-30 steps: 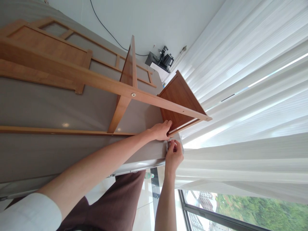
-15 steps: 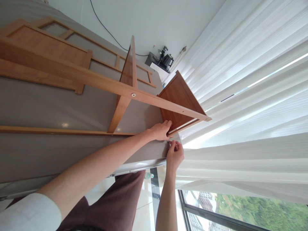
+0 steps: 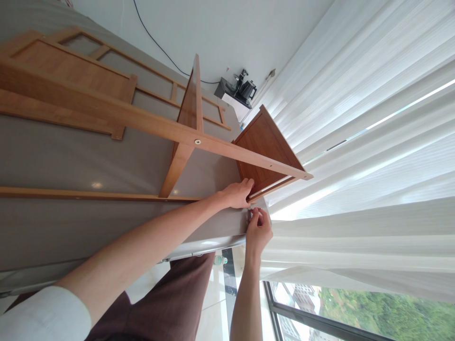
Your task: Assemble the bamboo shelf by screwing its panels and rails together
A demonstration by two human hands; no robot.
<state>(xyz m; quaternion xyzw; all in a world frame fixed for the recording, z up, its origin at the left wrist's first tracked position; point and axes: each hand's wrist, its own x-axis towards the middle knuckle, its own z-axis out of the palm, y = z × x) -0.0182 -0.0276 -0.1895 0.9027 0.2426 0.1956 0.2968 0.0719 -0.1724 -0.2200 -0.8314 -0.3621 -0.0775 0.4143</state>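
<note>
A wooden frame [image 3: 227, 148] stands on the grey surface, with an upright middle panel [image 3: 190, 102] and a brown end panel [image 3: 265, 144]. At the lower corner of that end panel my left hand [image 3: 237, 194] is closed, thumb underneath and fingers over the wood. Just below and beside it, my right hand [image 3: 259, 227] is pinched around a small thin metal piece [image 3: 250, 207] that points up at the frame's lower corner. Its exact kind is too small to tell, and the fingers cover most of it. A lower wooden rail [image 3: 106, 194] runs left from there.
Another wooden panel [image 3: 78, 71] and a slatted wooden frame [image 3: 161, 90] lie farther back on the grey surface [image 3: 149, 156]. A black kettle [image 3: 247, 90] stands on a small cabinet by the wall. White curtains [image 3: 355, 189] and a window are at right; a bottle [image 3: 220, 260] is on the floor.
My right hand has turned slightly at the fingertips, and a little more of the thin metal piece shows. My left hand and the wooden frame stay in place.
</note>
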